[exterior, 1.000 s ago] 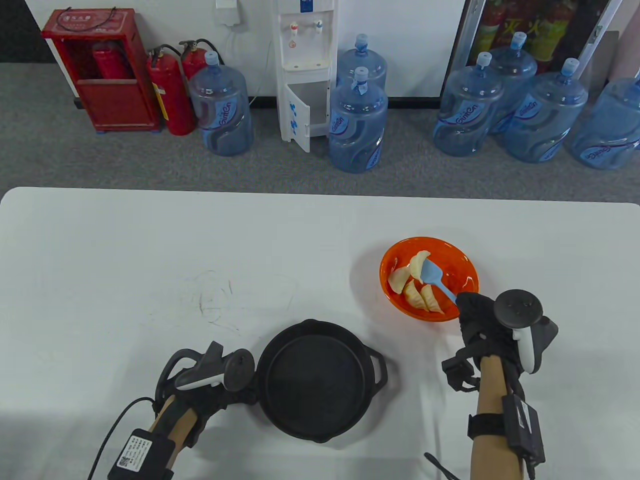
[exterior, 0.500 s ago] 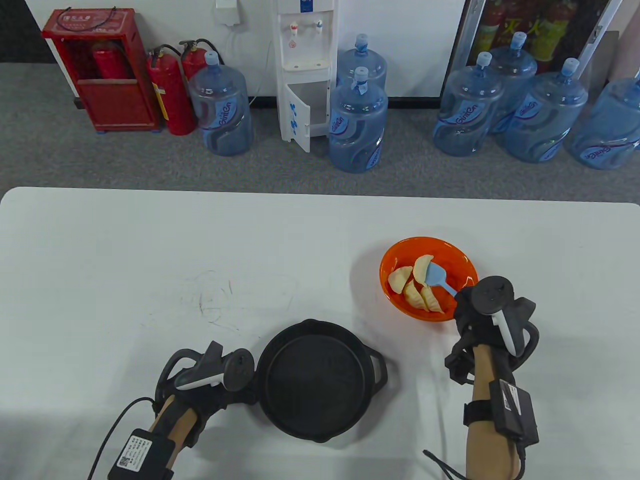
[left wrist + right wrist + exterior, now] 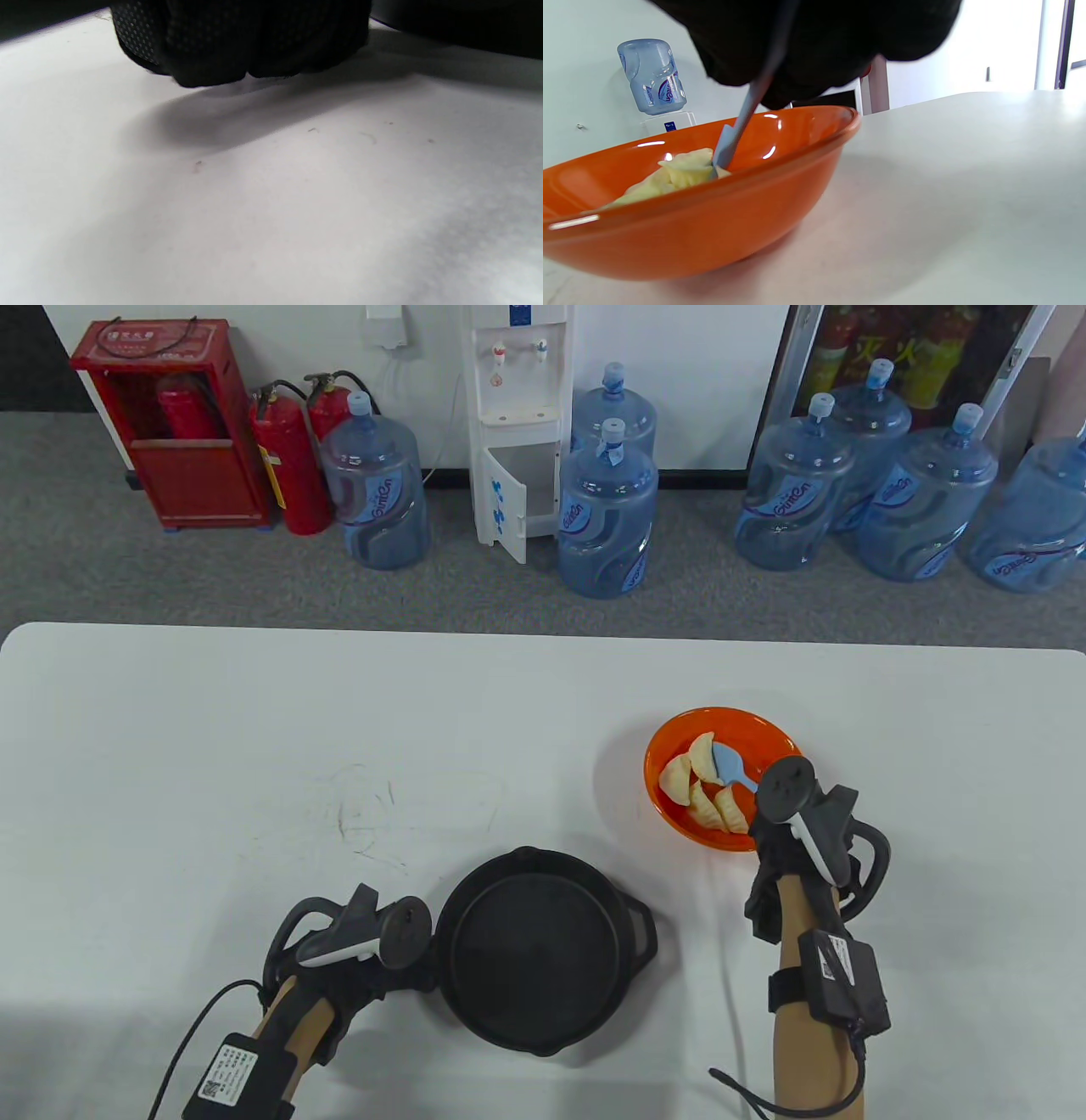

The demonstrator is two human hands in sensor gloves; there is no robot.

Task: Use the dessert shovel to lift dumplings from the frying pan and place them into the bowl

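The orange bowl stands on the white table at mid right and holds several pale dumplings. My right hand hovers at the bowl's near rim and grips the handle of the blue dessert shovel. The blade rests among the dumplings. In the right wrist view the shovel slants down into the bowl against a dumpling. The black frying pan near the front edge is empty. My left hand sits at its left side, fingers curled where the handle lies hidden.
Faint pencil scribbles mark the table left of centre. Beyond the far edge, on the floor, stand several water bottles, a dispenser and fire extinguishers. The pan's loop handle points right.
My right hand has swung left and closer to the bowl, now covering its near rim. The shovel blade shifted slightly left and lower among the dumplings. Left hand and pan are unchanged.
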